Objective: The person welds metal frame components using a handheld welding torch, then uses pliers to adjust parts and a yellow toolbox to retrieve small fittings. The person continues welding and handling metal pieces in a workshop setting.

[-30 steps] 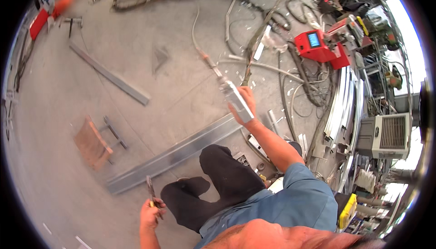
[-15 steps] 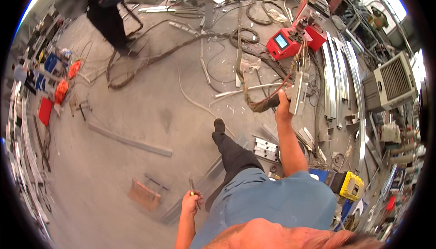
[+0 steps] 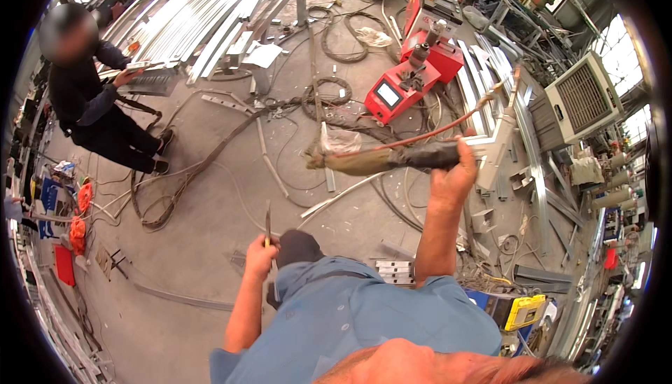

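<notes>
The right hand (image 3: 451, 174) grips a wrapped hose (image 3: 392, 158) with a silver tool (image 3: 495, 149), raised above cables (image 3: 329, 93) and the red machine (image 3: 392, 93). The left hand (image 3: 260, 254) holds pliers (image 3: 267, 224) upright over the floor (image 3: 203, 223).

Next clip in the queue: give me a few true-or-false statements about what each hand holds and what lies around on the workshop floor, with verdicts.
1. The right hand grips a handheld torch tool with a sleeved cable bundle trailing from it. True.
2. The left hand is empty. False: it holds pliers, tip pointing up.
3. A red machine with a small screen sits on the floor among cables. True.
4. Nobody else is in view. False: another person in dark clothes stands at upper left, handling metal profiles.
</notes>
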### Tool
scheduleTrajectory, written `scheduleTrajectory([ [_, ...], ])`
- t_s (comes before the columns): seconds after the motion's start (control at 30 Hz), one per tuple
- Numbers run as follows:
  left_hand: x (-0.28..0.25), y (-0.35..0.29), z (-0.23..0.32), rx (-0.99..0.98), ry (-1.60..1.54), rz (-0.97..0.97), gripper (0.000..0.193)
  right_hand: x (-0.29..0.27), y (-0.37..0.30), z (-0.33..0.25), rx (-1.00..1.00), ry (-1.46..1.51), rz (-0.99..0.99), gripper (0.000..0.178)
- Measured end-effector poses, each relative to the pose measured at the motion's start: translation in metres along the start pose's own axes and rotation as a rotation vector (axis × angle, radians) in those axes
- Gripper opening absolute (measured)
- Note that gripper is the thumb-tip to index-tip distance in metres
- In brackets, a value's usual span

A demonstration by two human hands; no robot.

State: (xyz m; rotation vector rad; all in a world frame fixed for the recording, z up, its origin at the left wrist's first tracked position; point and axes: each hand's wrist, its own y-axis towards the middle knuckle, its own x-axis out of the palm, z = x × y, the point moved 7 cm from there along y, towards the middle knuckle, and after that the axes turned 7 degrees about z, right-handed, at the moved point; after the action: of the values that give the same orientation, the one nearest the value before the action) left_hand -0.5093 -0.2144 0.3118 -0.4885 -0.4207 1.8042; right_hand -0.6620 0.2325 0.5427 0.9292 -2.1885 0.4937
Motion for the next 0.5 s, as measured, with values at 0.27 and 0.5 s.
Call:
scheduleTrajectory([
  [0.27,0.116,0.216,0.166,-0.063,-0.328,-0.171,0.016,0.109,0.159,0.016,-0.138,0.243,-0.051,0.035],
  [0.5,0.194,0.446,0.290,0.013,-0.211,-0.164,0.026,0.210,0.303,0.063,-0.103,0.247,-0.176,0.038],
])
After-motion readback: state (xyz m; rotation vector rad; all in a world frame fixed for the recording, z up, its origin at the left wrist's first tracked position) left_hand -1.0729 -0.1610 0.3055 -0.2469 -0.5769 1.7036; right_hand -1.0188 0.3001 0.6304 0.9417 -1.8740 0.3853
